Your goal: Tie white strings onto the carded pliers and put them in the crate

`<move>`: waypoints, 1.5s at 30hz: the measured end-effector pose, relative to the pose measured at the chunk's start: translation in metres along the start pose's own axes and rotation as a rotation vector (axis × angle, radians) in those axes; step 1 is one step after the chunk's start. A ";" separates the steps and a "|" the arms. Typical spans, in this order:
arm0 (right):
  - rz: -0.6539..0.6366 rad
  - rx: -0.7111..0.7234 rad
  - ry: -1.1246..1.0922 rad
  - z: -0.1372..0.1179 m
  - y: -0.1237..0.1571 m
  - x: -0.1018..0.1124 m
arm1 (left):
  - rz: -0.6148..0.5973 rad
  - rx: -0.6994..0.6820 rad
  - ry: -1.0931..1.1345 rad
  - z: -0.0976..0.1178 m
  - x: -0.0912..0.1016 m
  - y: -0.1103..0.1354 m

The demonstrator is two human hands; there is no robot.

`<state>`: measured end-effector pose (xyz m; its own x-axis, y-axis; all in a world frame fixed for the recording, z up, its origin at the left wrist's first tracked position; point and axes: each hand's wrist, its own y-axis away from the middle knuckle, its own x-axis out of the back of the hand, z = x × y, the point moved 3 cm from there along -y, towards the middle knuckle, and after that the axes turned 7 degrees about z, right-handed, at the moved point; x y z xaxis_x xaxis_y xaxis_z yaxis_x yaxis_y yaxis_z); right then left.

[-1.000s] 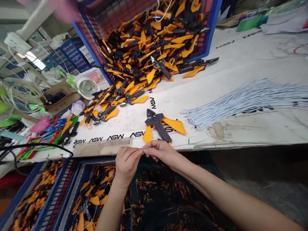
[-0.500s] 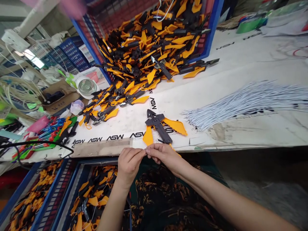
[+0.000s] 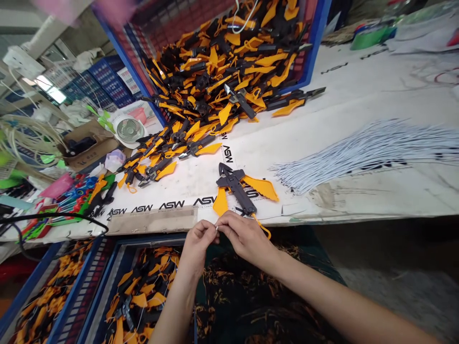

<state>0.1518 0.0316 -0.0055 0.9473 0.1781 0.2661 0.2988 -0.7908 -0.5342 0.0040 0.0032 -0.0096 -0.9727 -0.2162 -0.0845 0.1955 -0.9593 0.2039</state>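
My left hand and my right hand meet at the table's near edge, fingertips pinched together on a thin white string. Just beyond them lies a black and orange plastic toy piece on the white table; an orange loop hangs from it beside my right hand. A fan of white strings is spread on the table to the right.
A tipped blue crate spills a heap of black and orange pieces across the table. Blue bins with similar pieces sit below the edge at left. A small fan, a cardboard box and coloured clutter lie at far left.
Both hands have shifted slightly right and down along the table's edge, still pinched together. The orange loop now shows beside my right hand.
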 end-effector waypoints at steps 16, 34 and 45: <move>-0.343 -0.560 -0.379 0.016 -0.013 0.004 | 0.029 -0.666 -0.631 0.032 0.010 0.001; -0.140 -0.367 -0.248 0.014 0.001 -0.002 | 0.152 -0.550 -0.595 0.018 0.001 0.011; -0.241 -0.487 -0.430 0.013 0.002 -0.010 | 0.119 -0.450 -0.508 0.016 0.009 0.010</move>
<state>0.1446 0.0358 -0.0198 0.8529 0.5183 -0.0634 0.5158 -0.8551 -0.0522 -0.0050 -0.0052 0.0071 -0.8579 -0.3182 0.4034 0.2307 -0.9401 -0.2510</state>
